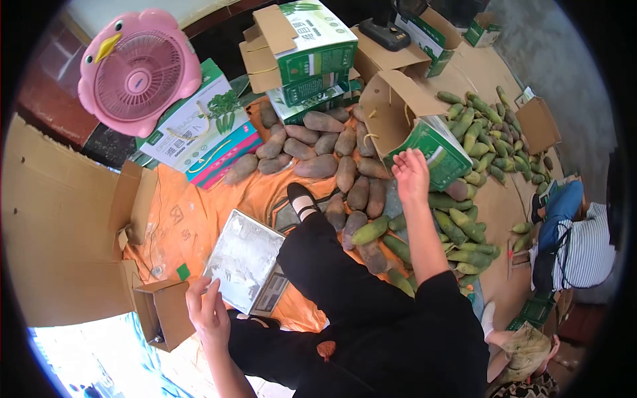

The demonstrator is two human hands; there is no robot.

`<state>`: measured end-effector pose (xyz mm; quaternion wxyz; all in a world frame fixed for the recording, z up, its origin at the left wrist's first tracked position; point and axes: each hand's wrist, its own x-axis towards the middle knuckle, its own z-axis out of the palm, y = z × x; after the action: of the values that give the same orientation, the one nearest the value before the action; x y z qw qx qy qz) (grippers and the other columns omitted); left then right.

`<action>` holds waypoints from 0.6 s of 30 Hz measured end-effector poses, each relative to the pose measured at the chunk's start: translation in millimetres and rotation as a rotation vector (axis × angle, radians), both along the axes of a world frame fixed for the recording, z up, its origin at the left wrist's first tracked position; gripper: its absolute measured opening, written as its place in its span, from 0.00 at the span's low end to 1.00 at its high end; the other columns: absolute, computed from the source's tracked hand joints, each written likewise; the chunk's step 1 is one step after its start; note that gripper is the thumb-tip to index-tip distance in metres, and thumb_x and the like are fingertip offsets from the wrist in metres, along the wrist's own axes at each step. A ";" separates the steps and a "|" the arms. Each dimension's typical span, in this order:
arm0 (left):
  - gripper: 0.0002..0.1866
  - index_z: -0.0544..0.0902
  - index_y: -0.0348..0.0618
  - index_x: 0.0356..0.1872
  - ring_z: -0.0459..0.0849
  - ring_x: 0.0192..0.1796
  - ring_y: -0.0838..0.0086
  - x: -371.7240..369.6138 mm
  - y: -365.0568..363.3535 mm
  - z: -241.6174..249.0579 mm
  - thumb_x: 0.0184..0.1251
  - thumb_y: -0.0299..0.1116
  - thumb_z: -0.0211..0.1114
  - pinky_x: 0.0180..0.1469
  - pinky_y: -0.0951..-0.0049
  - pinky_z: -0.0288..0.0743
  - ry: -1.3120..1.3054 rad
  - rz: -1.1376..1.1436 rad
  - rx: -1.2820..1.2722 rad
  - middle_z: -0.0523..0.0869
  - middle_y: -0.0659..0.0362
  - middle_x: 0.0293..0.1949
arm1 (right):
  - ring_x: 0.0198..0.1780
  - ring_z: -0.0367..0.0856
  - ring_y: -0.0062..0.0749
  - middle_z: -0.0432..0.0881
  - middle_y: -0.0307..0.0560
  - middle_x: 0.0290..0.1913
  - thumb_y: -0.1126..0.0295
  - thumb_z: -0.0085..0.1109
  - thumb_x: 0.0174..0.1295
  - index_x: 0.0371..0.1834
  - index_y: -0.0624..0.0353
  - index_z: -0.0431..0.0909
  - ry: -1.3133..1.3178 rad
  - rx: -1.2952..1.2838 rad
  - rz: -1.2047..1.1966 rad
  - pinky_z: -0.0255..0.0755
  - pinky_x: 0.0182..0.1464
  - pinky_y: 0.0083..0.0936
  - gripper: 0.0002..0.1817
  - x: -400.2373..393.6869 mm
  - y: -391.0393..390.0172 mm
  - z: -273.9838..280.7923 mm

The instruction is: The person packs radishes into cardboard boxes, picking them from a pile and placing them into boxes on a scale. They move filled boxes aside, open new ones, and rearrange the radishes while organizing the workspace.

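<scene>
My right hand (412, 174) is at the lower edge of a green and brown cardboard box (443, 154), its fingers bent against the edge. The box lies tilted, with its opening and brown flaps turned left and yellow cord handles showing. My left hand (208, 317) holds nothing, its fingers loosely bent and apart, just beside a flat metal scale (244, 260). The scale's plate is bare and scuffed, and its display faces my legs. Dark reddish-brown radishes (317, 166) and long green radishes (458, 229) lie in heaps below and around the box.
A pink fan (138, 74) stands at upper left behind a printed carton (199, 129). More green and white boxes (317, 40) are stacked at the back. Another green radish pile (491, 136) lies at right. Other people (584, 245) are at the right edge. An orange sheet (182, 219) covers the floor.
</scene>
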<state>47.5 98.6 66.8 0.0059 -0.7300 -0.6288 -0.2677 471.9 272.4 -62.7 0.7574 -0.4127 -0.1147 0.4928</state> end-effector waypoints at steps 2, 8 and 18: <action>0.15 0.80 0.36 0.43 0.78 0.48 0.58 7.8 1.6 7.9 0.54 0.13 0.57 0.49 0.65 0.73 -0.073 0.000 -0.052 0.78 0.49 0.44 | 0.36 0.80 0.28 0.80 0.39 0.34 0.69 0.56 0.63 0.41 0.51 0.69 -0.041 0.031 0.025 0.70 0.36 0.22 0.07 -5.1 -14.1 28.3; 0.15 0.81 0.39 0.43 0.78 0.47 0.57 17.1 6.6 14.5 0.53 0.15 0.60 0.49 0.65 0.72 -0.236 -0.006 -0.078 0.79 0.50 0.45 | 0.38 0.81 0.30 0.82 0.42 0.36 0.68 0.55 0.63 0.44 0.56 0.70 -0.078 0.121 0.116 0.71 0.37 0.22 0.09 -15.1 -33.6 91.4; 0.22 0.76 0.41 0.53 0.76 0.54 0.55 -5.2 8.1 1.9 0.53 0.23 0.65 0.57 0.64 0.69 -0.349 0.057 -0.227 0.77 0.49 0.50 | 0.29 0.79 0.29 0.76 0.39 0.26 0.69 0.50 0.66 0.46 0.59 0.73 -0.044 0.232 0.620 0.69 0.29 0.19 0.09 -84.4 -56.1 159.3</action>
<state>42.2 106.7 68.7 -0.1778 -0.6503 -0.6669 -0.3174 387.5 216.3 96.6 0.6109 -0.2795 -0.3065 0.6744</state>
